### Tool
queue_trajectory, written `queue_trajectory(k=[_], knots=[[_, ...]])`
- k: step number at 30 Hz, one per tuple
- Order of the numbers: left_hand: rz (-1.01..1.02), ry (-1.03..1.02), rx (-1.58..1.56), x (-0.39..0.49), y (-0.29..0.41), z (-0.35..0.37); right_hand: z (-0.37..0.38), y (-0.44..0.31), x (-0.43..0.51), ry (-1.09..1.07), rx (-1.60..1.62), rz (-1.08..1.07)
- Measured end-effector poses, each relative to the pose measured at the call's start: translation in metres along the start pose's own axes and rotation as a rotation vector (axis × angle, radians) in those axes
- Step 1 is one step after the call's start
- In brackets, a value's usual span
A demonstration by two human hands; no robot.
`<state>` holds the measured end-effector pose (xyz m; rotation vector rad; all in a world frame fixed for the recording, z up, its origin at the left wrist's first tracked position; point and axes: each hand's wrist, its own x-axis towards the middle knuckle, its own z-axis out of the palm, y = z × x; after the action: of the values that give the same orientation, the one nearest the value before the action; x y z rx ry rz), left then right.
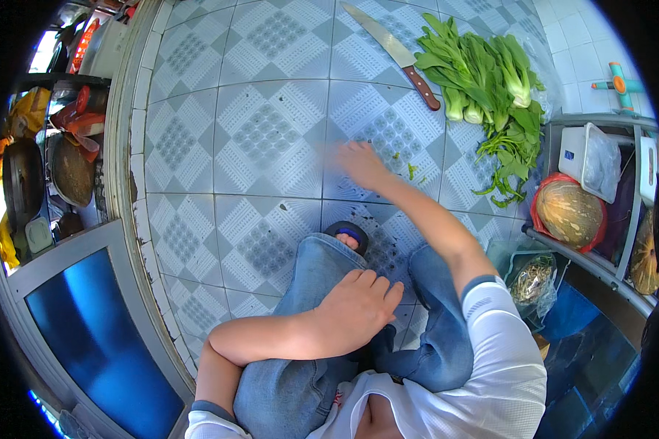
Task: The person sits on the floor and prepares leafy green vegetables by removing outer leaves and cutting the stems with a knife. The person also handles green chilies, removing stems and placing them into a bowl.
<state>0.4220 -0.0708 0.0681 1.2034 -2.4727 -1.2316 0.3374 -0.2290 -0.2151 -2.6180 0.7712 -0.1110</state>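
Observation:
My right hand is stretched out low over the patterned tile floor, and motion blurs its fingertips. Its palm faces down and out of sight, so I cannot tell whether it holds anything. Small green leaf scraps lie just right of it. My left hand rests across my denim-covered left knee, fingers spread a little, nothing visible in it. Beyond my right hand lies a kitchen knife with a brown handle. Bunches of bok choy lie beside the knife, with loose leafy greens and green chilli peppers nearer me.
On the right, a metal rack holds a pumpkin in a red bag and a white plastic container. Below it stands a basket with a bagged dry foodstuff. A framed door panel and cluttered shelves line the left.

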Motion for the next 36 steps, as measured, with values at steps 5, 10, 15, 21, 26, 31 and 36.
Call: queue_trajectory(k=[5,10,15,21,26,31,36], knots=[[-0.047,-0.027,-0.031,-0.004,-0.005,-0.006,-0.03,0.028,-0.059,-0.014,-0.107,0.162],[-0.041,-0.017,-0.033,0.002,-0.005,-0.004,-0.053,0.052,-0.106,-0.009,-0.083,0.132],[-0.035,-0.064,-0.03,0.015,-0.002,0.002,-0.054,0.093,-0.142,0.251,0.286,0.626],[-0.049,-0.083,0.085,0.038,-0.002,0.011,-0.026,0.089,-0.127,0.241,0.409,0.654],[-0.008,-0.132,0.03,0.042,-0.001,0.016,-0.03,0.063,-0.096,0.057,0.157,0.405],[-0.018,-0.135,0.035,0.043,-0.001,0.016,-0.033,0.052,-0.097,0.05,-0.034,0.084],[-0.019,-0.057,0.03,0.041,-0.005,0.013,-0.045,0.06,-0.154,0.128,0.019,0.108]])
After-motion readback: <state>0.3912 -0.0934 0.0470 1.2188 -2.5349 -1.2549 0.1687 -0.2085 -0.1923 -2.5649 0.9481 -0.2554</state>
